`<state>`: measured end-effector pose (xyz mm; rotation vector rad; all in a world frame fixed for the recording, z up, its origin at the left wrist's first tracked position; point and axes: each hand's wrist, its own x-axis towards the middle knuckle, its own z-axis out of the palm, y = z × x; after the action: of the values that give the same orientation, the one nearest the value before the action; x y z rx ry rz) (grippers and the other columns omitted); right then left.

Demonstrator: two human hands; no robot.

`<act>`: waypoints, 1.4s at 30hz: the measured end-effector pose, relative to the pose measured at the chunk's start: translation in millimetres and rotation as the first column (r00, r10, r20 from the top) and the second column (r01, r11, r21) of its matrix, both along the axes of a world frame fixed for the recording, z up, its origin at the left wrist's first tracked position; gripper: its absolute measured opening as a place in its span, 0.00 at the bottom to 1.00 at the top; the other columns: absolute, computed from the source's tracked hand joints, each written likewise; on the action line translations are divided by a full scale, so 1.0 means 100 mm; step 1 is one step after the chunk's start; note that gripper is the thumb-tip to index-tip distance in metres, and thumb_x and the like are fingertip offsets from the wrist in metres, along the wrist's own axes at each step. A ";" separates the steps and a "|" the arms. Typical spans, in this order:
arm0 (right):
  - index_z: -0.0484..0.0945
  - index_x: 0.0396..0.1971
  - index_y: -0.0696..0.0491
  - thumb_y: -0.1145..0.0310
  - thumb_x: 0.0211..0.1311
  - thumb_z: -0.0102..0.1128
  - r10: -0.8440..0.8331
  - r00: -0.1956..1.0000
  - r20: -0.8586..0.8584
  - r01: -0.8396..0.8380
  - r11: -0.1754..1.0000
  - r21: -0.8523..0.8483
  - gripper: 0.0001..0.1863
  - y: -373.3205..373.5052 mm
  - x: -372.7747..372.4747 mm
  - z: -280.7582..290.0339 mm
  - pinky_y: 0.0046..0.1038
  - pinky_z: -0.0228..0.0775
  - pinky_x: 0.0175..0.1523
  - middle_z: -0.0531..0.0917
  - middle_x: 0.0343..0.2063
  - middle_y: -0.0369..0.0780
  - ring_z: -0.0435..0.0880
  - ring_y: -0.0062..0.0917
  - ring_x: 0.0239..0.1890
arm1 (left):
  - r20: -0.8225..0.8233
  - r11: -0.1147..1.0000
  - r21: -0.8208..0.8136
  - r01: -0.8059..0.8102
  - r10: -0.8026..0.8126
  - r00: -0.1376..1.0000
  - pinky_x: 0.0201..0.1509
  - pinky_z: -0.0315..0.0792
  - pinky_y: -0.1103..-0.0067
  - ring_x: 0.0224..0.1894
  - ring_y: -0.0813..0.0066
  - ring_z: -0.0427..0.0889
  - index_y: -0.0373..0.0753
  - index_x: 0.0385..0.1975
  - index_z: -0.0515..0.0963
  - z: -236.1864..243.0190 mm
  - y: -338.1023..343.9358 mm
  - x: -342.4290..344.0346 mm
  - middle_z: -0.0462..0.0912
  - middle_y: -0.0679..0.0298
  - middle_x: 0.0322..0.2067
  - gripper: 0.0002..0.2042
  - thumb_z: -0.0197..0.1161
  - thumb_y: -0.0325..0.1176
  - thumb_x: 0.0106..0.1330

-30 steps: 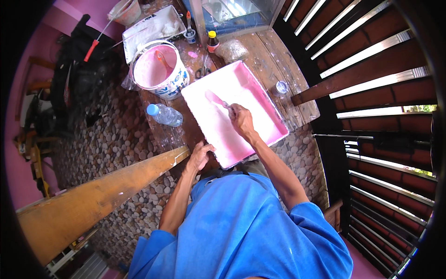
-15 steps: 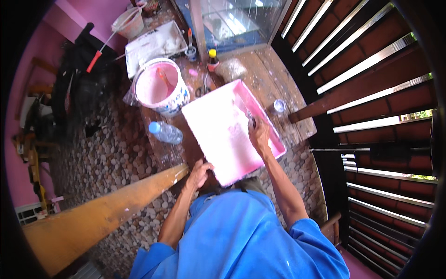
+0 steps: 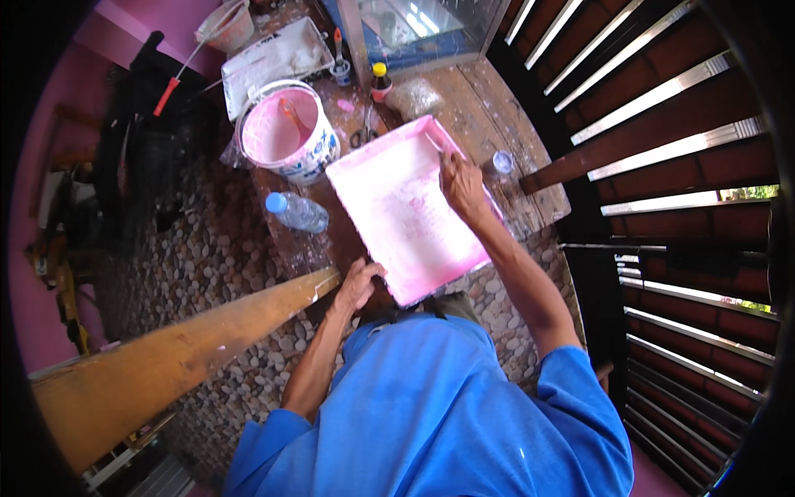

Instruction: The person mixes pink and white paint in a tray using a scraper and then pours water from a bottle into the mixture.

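A rectangular paint tray [image 3: 361, 236], coated in pink and white paint, lies at an angle in front of me. My left hand [image 3: 359, 284] is closed on its near left edge, thumb up against the rim. Over the tray's right side, my right hand [image 3: 464, 189] is closed round a slim scraper-like tool [image 3: 436, 144]. Mostly the fingers cover this tool; a pale thin end points to the far right corner. Streaked pink paint shows across the tray's floor.
Left of the tray stand a paint bucket [image 3: 319, 155] with a brush inside and a blue-capped bottle [image 3: 298, 213]. Scissors [image 3: 363, 135], a yellow-capped bottle [image 3: 381, 83] and a small tub [image 3: 502, 162] surround it. A wooden beam [image 3: 190, 356] juts in at left.
My right hand has moved away from me along the tray's right side with the tool. Paint in the tray's middle looks thinner and more streaked. My left hand stays on the edge.
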<state>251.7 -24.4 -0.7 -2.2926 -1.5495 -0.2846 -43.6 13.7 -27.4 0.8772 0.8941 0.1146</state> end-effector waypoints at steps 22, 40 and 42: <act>0.78 0.22 0.59 0.64 0.52 0.55 0.089 0.924 -0.372 -0.113 0.993 -0.045 0.12 0.67 0.04 0.33 0.41 0.73 0.32 0.80 0.22 0.54 0.82 0.45 0.26 | 0.014 0.978 -0.159 -0.137 0.141 0.990 0.49 0.66 0.79 0.44 0.75 0.72 0.33 0.40 0.71 0.16 -0.03 0.05 0.76 0.63 0.37 0.15 0.60 0.21 0.50; 0.81 0.35 0.58 0.65 0.59 0.61 -0.194 0.543 -0.817 0.477 0.872 0.111 0.12 -0.20 -0.36 -0.54 0.27 0.66 0.28 0.79 0.18 0.39 0.75 0.21 0.22 | -0.002 0.986 -0.118 -0.122 0.122 0.992 0.44 0.68 0.80 0.42 0.75 0.73 0.34 0.38 0.70 -0.12 -0.03 -0.05 0.75 0.62 0.37 0.15 0.60 0.22 0.49; 0.81 0.36 0.59 0.66 0.56 0.60 -0.263 0.592 -0.762 0.528 0.840 0.120 0.12 -0.17 -0.37 -0.45 0.34 0.69 0.33 0.80 0.22 0.48 0.79 0.33 0.25 | -0.029 0.989 -0.103 -0.109 0.107 0.994 0.44 0.68 0.81 0.41 0.75 0.74 0.34 0.39 0.70 -0.13 -0.02 -0.05 0.75 0.62 0.37 0.16 0.60 0.22 0.49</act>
<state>214.8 -41.3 -45.7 -2.0518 -0.5105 0.2325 -48.6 11.9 -40.4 0.7340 0.9613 0.1498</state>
